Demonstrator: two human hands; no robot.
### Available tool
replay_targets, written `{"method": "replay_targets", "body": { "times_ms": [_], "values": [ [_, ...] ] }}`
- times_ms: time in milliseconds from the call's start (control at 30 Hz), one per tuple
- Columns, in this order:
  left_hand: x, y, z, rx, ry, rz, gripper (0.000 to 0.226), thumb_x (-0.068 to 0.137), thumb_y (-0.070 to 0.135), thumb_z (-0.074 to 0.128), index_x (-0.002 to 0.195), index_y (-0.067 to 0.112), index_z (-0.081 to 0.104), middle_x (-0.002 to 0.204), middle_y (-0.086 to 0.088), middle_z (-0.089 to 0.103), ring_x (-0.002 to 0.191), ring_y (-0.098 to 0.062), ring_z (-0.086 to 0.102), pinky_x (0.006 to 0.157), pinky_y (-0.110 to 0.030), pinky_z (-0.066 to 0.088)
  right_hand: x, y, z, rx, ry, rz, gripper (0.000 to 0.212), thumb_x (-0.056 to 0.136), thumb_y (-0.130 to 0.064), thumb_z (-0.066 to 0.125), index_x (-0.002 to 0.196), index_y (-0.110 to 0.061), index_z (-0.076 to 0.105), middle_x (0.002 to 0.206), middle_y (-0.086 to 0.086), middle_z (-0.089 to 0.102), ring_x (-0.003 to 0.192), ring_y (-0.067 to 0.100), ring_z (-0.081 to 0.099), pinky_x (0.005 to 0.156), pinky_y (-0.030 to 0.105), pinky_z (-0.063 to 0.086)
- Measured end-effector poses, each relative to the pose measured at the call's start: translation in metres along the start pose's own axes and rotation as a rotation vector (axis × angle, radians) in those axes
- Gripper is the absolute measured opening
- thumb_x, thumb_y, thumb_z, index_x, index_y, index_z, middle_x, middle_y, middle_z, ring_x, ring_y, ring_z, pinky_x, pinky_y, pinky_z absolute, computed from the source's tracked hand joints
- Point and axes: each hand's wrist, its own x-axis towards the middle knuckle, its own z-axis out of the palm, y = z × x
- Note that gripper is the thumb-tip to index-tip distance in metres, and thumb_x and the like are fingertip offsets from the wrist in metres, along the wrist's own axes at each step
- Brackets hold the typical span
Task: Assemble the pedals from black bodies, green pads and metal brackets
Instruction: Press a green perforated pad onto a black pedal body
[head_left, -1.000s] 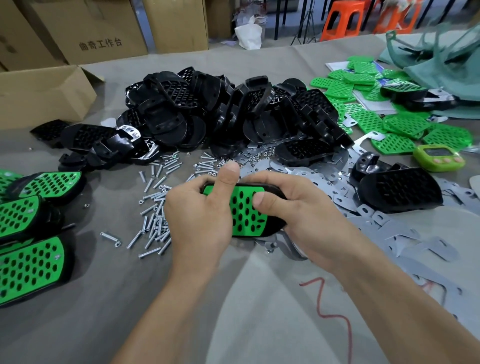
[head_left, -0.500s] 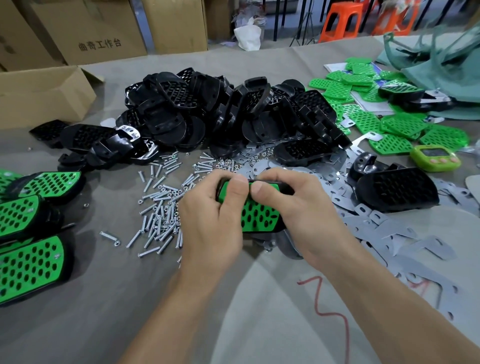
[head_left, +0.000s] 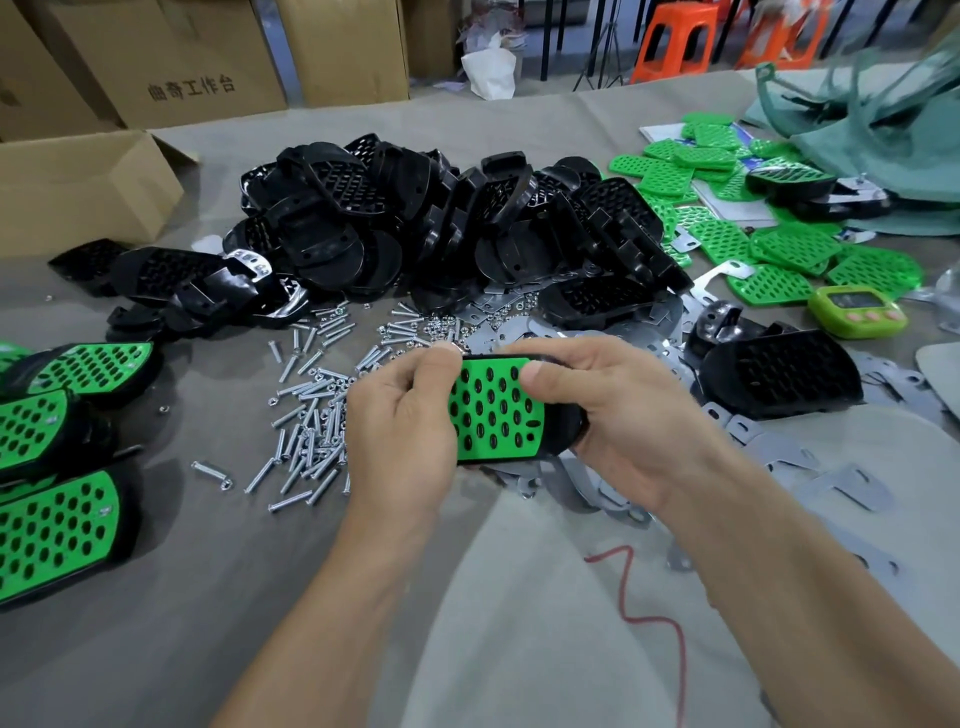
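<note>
Pedal (head_left: 501, 415): one, sitting between both hands.
Finished pedals (head_left: 54, 530): three lying at left.
Fingers: left hand (head_left: 400, 431) and right hand (head_left: 618, 415) curling round it, thumbs pressing on top.

Bare cloth (head_left: 156, 649) lies open at the near left and between the forearms. This is the one wide free way. Left of the left hand (head_left: 400, 426), loose screws (head_left: 306, 431) litter the cloth, with finished pedals (head_left: 52, 525) at the left edge. Right of the right hand (head_left: 618, 415), flat brackets (head_left: 779, 457) lie thick. Behind the held pedal (head_left: 498, 410) a heap of black bodies (head_left: 415, 223) blocks the far side — green pads (head_left: 779, 244) and a timer (head_left: 857, 312) fill the far right.
</note>
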Motion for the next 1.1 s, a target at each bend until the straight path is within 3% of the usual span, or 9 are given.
{"method": "replay_targets", "body": {
  "times_ms": [133, 233, 367, 500, 600, 767, 933, 1033, 1100],
  "values": [
    [0.000, -0.001, -0.002, -0.113, -0.061, -0.132, 0.040, 0.076, 0.052, 0.061, 0.064, 0.014, 0.062, 0.066, -0.010, 0.055, 0.058, -0.024, 0.055, 0.045, -0.034, 0.040, 0.001, 0.001, 0.003, 0.057, 0.017, 0.055, 0.024, 0.095, 0.002, 0.053, 0.110, 0.007, 0.071, 0.109, 0.039, 0.067, 0.103, 0.061, 0.062, 0.086, 0.080, 0.045],
    [-0.001, 0.002, 0.002, -0.181, -0.010, -0.163, 0.034, 0.083, 0.047, 0.060, 0.062, 0.022, 0.066, 0.066, -0.010, 0.057, 0.055, -0.023, 0.055, 0.042, -0.025, 0.035, 0.003, -0.002, 0.000, 0.113, -0.090, 0.085, 0.030, 0.095, 0.002, 0.053, 0.122, 0.004, 0.065, 0.117, 0.031, 0.069, 0.108, 0.047, 0.068, 0.086, 0.058, 0.059],
    [-0.001, 0.005, 0.003, -0.273, 0.063, -0.109, 0.030, 0.087, 0.047, 0.060, 0.071, 0.024, 0.070, 0.077, -0.007, 0.066, 0.070, -0.023, 0.062, 0.054, -0.033, 0.047, 0.004, 0.001, -0.004, 0.155, -0.169, -0.022, 0.044, 0.091, 0.017, 0.051, 0.131, 0.000, 0.057, 0.127, 0.031, 0.063, 0.111, 0.042, 0.068, 0.080, 0.043, 0.063],
    [-0.001, 0.008, -0.003, -0.113, 0.041, 0.075, 0.017, 0.081, 0.037, 0.062, 0.084, 0.028, 0.076, 0.088, 0.014, 0.073, 0.084, -0.007, 0.066, 0.076, -0.029, 0.050, 0.008, 0.007, -0.001, -0.095, -0.040, -0.283, 0.047, 0.086, 0.021, 0.051, 0.114, -0.012, 0.069, 0.106, 0.015, 0.073, 0.099, 0.030, 0.073, 0.081, 0.045, 0.062],
    [0.003, 0.011, -0.011, 0.009, -0.065, 0.262, 0.024, 0.078, 0.034, 0.065, 0.097, 0.038, 0.080, 0.103, 0.010, 0.075, 0.101, -0.007, 0.069, 0.086, -0.018, 0.050, 0.006, 0.011, 0.002, -0.358, 0.060, -0.515, 0.061, 0.081, 0.022, 0.056, 0.109, -0.030, 0.072, 0.104, -0.005, 0.075, 0.101, 0.018, 0.071, 0.090, 0.043, 0.059],
    [0.007, 0.012, -0.022, 0.037, -0.220, 0.409, 0.039, 0.079, 0.026, 0.076, 0.116, 0.039, 0.075, 0.115, 0.010, 0.075, 0.113, -0.013, 0.068, 0.097, -0.027, 0.051, 0.000, 0.006, -0.001, -0.597, 0.119, -0.631, 0.060, 0.079, 0.009, 0.057, 0.119, -0.032, 0.071, 0.109, -0.015, 0.074, 0.106, 0.018, 0.070, 0.086, 0.036, 0.058],
    [0.004, 0.016, -0.017, -0.204, -0.260, 0.272, 0.035, 0.081, 0.007, 0.074, 0.112, 0.023, 0.079, 0.105, 0.002, 0.079, 0.098, -0.011, 0.071, 0.085, -0.025, 0.054, -0.001, 0.002, 0.000, -0.328, 0.118, -0.571, 0.051, 0.078, 0.013, 0.067, 0.118, -0.018, 0.073, 0.100, -0.005, 0.079, 0.094, 0.015, 0.075, 0.081, 0.028, 0.058],
    [-0.001, 0.015, -0.014, -0.327, -0.196, 0.078, 0.030, 0.080, 0.013, 0.071, 0.109, 0.014, 0.080, 0.098, -0.004, 0.079, 0.090, -0.015, 0.070, 0.079, -0.027, 0.055, 0.001, -0.001, -0.004, -0.231, 0.126, -0.511, 0.045, 0.081, 0.011, 0.066, 0.111, -0.022, 0.074, 0.099, -0.001, 0.079, 0.096, 0.019, 0.075, 0.085, 0.037, 0.060],
    [-0.004, 0.015, -0.011, -0.277, -0.189, 0.041, 0.027, 0.079, 0.016, 0.069, 0.104, 0.015, 0.081, 0.093, -0.004, 0.078, 0.086, -0.017, 0.069, 0.078, -0.032, 0.054, 0.000, -0.001, -0.001, -0.248, 0.137, -0.498, 0.045, 0.083, 0.012, 0.061, 0.107, -0.024, 0.075, 0.096, -0.003, 0.080, 0.093, 0.016, 0.076, 0.079, 0.031, 0.060]
  ]
}}
